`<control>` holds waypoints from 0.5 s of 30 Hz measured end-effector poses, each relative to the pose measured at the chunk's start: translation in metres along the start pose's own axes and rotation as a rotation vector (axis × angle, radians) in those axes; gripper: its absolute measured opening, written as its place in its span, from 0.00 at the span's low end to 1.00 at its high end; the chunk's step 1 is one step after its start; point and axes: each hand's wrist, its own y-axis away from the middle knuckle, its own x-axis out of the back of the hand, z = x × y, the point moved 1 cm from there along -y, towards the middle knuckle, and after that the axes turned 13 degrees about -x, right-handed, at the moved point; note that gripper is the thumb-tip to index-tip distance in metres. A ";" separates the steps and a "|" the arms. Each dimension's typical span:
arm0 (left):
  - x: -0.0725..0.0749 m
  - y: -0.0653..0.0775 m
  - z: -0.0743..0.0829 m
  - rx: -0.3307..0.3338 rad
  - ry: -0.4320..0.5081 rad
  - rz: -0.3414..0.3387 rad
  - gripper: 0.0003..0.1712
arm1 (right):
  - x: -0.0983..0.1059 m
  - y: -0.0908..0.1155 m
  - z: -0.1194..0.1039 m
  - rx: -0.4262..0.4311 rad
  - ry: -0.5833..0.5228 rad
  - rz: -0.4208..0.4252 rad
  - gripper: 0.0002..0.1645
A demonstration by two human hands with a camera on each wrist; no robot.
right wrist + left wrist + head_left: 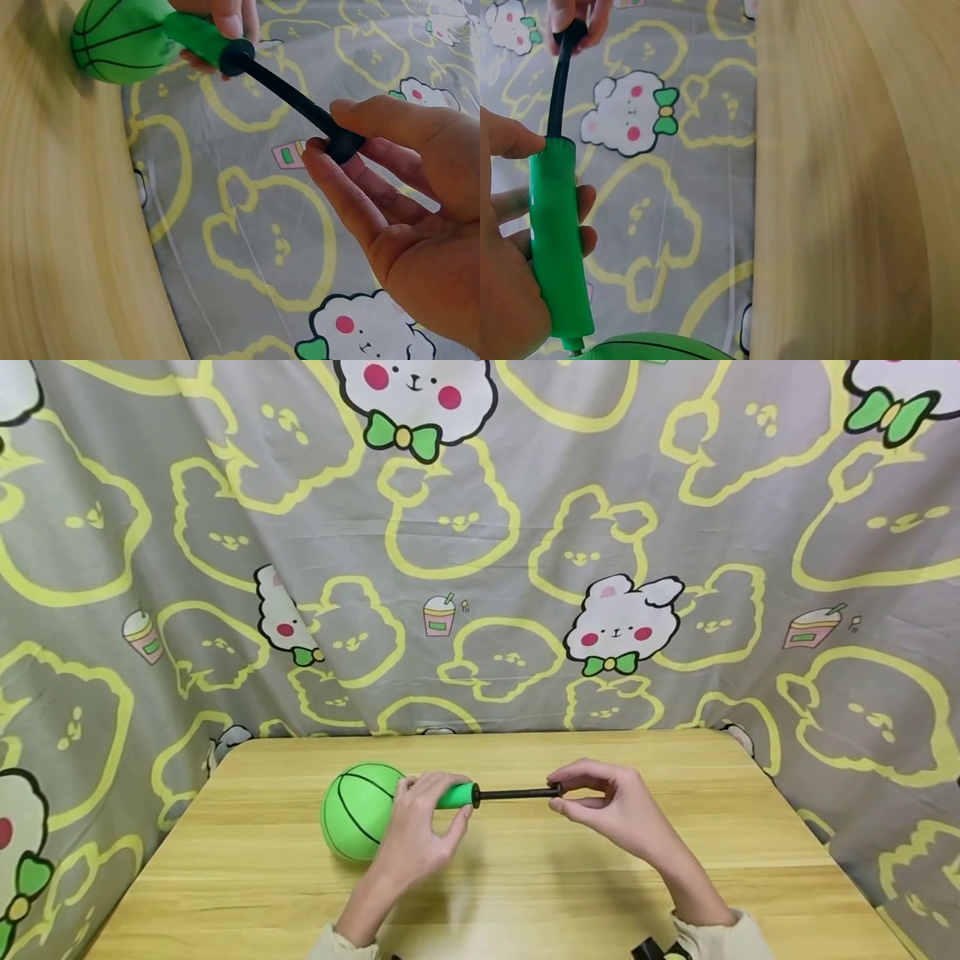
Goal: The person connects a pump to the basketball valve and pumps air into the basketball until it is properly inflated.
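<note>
A green ball with black seam lines, like a small basketball, is at the left of the table. Joined to it by a thin needle is a hand pump with a green barrel. My left hand grips that barrel, thumb on one side and fingers on the other. The pump's black rod is drawn well out toward the right. At its far end, my right hand pinches the black handle between thumb and fingers. In the head view the left hand covers the joint between pump and ball.
The light wooden table spreads under both hands. Behind it and at its sides hangs a grey curtain with yellow outlines and white cartoon animals. A small black object shows by the right sleeve.
</note>
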 end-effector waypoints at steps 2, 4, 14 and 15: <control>0.001 0.000 -0.001 0.003 0.004 0.004 0.16 | 0.003 0.001 0.000 0.010 -0.005 0.002 0.15; 0.002 0.000 -0.001 0.002 0.008 0.003 0.15 | 0.006 0.002 0.000 0.014 -0.005 0.002 0.14; 0.000 -0.001 0.000 -0.009 0.005 0.021 0.16 | 0.013 0.003 -0.002 0.050 0.014 0.016 0.16; -0.001 -0.001 0.001 -0.010 0.006 0.020 0.16 | 0.013 0.003 -0.002 0.056 0.013 0.026 0.17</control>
